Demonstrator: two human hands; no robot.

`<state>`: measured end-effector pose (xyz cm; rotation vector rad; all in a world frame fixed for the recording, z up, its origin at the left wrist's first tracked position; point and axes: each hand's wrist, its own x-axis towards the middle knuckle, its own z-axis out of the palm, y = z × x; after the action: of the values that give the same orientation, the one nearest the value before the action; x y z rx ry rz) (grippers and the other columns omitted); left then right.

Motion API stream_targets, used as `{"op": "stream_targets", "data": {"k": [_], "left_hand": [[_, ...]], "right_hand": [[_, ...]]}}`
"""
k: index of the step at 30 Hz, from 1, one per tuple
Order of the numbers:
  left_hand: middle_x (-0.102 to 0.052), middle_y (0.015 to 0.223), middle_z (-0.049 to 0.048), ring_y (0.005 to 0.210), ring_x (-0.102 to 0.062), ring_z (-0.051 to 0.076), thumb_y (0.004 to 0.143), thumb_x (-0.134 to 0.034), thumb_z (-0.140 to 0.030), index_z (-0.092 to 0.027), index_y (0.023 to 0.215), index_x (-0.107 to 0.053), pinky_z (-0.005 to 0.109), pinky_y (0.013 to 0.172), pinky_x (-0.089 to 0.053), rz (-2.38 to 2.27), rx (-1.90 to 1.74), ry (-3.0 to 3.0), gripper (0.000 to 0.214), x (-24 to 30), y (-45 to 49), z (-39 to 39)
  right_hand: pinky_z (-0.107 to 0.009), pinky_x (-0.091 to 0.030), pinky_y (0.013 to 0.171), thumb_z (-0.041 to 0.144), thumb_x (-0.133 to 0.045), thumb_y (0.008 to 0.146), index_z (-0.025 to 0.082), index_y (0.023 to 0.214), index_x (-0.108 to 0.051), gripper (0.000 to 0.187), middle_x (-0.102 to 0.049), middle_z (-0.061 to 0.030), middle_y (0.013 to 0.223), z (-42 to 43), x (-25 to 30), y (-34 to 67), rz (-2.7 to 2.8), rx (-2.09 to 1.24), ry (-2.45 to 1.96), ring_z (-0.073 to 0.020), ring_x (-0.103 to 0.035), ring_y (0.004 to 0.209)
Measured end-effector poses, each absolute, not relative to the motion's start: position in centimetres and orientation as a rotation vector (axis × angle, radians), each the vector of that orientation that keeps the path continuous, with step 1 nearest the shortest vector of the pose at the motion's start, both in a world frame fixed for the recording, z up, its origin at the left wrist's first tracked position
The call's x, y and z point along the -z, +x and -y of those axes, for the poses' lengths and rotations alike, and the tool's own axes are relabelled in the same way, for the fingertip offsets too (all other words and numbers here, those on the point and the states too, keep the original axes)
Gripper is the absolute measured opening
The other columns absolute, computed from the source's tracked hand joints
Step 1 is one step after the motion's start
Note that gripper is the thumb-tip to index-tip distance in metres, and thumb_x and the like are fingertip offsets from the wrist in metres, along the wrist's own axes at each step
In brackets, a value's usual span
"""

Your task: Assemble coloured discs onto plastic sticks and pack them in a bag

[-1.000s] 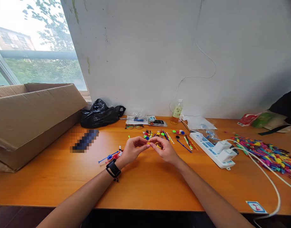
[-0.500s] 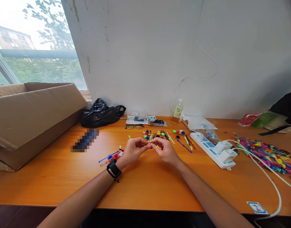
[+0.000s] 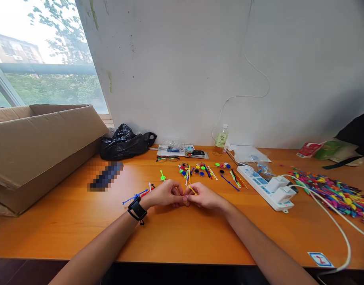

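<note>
My left hand and my right hand meet fingertip to fingertip above the middle of the table, both closed in a pinch. A small round yellow plastic piece shows between the fingertips, partly covered. From the right hand's fingers sticks a thin yellow plastic arrow; whether it joins the round piece I cannot tell. Beside my left wrist lie a blue arrow with a disc and several red, white and black ones, partly hidden. Beyond that hand sits a green arrow with a disc.
Loose discs and arrows lie beyond my hands. To the right are a white power strip with cables and a heap of colourful pieces. A bottle, glasses, black bag and cardboard box stand around.
Both hands have come down and slightly nearer, still pinched together. The yellow arrow now points up out of the right fingers, and the green arrow's disc has come into sight.
</note>
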<state>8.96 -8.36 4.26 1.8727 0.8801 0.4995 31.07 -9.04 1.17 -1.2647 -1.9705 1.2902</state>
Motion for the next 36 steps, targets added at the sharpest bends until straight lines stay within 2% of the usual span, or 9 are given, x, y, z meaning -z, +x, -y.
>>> {"op": "stream_targets", "data": {"k": [7, 12, 18, 22, 28, 36], "left_hand": [[-0.070, 0.067, -0.0005, 0.058, -0.059, 0.011, 0.069, -0.090, -0.031, -0.014, 0.082, -0.072, 0.017, 0.047, -0.032, -0.783, -0.431, 2.063, 0.028, -4.9, 8.1, 8.0], [-0.065, 0.062, -0.0023, 0.056, -0.054, 0.010, 0.072, -0.086, -0.028, -0.013, 0.077, -0.074, 0.018, 0.049, -0.033, -0.803, -0.397, 2.070, 0.020, -5.8, 8.0, 8.4], [-0.066, 0.061, -0.0011, 0.056, -0.048, 0.009, 0.078, -0.080, -0.031, -0.011, 0.070, -0.076, 0.020, 0.051, -0.031, -0.797, -0.364, 2.153, 0.022, -6.3, 7.9, 8.6], [-0.068, 0.062, -0.0003, 0.056, -0.044, 0.009, 0.087, -0.072, -0.036, -0.012, 0.076, -0.079, 0.020, 0.052, -0.031, -0.758, -0.380, 2.167, 0.027, -6.7, 7.7, 8.8], [-0.065, 0.059, -0.0007, 0.054, -0.043, 0.009, 0.091, -0.070, -0.043, -0.013, 0.075, -0.080, 0.021, 0.051, -0.029, -0.814, -0.366, 2.189, 0.036, -6.7, 7.7, 9.1], [-0.071, 0.066, -0.0015, 0.058, -0.052, 0.011, 0.085, -0.077, -0.033, -0.022, 0.077, -0.081, 0.024, 0.055, -0.028, -0.891, -0.318, 2.496, 0.014, -5.5, 7.7, 8.2]], "right_hand": [[-0.022, -0.029, 0.048, 0.048, -0.072, 0.085, 0.014, 0.083, -0.066, 0.034, -0.069, -0.0017, 0.072, 9.4, -1.3, 30.6, 1.959, -1.446, -1.206, -0.0076, -0.042, 0.049], [-0.023, -0.030, 0.050, 0.052, -0.073, 0.084, 0.016, 0.079, -0.061, 0.038, -0.064, 0.0003, 0.067, 9.7, -1.2, 30.0, 1.971, -1.371, -1.221, -0.0093, -0.043, 0.052], [-0.023, -0.037, 0.058, 0.039, -0.075, 0.081, 0.017, 0.088, -0.062, 0.026, -0.063, 0.0011, 0.069, 9.3, -0.5, 30.0, 1.930, -1.260, -1.205, -0.0145, -0.055, 0.064], [-0.025, -0.035, 0.057, 0.040, -0.073, 0.082, 0.017, 0.076, -0.063, 0.025, -0.062, 0.0003, 0.066, 9.2, -0.5, 30.2, 1.987, -1.250, -1.210, -0.0146, -0.054, 0.063], [-0.025, -0.034, 0.059, 0.037, -0.072, 0.078, 0.018, 0.073, -0.059, 0.024, -0.062, 0.0005, 0.069, 9.1, -0.3, 30.0, 1.997, -1.221, -1.193, -0.0147, -0.052, 0.065], [-0.025, -0.035, 0.064, 0.033, -0.068, 0.085, 0.018, 0.079, -0.056, 0.021, -0.053, 0.0028, 0.075, 9.6, -0.7, 29.9, 2.147, -1.087, -1.209, -0.0136, -0.044, 0.070]]}}
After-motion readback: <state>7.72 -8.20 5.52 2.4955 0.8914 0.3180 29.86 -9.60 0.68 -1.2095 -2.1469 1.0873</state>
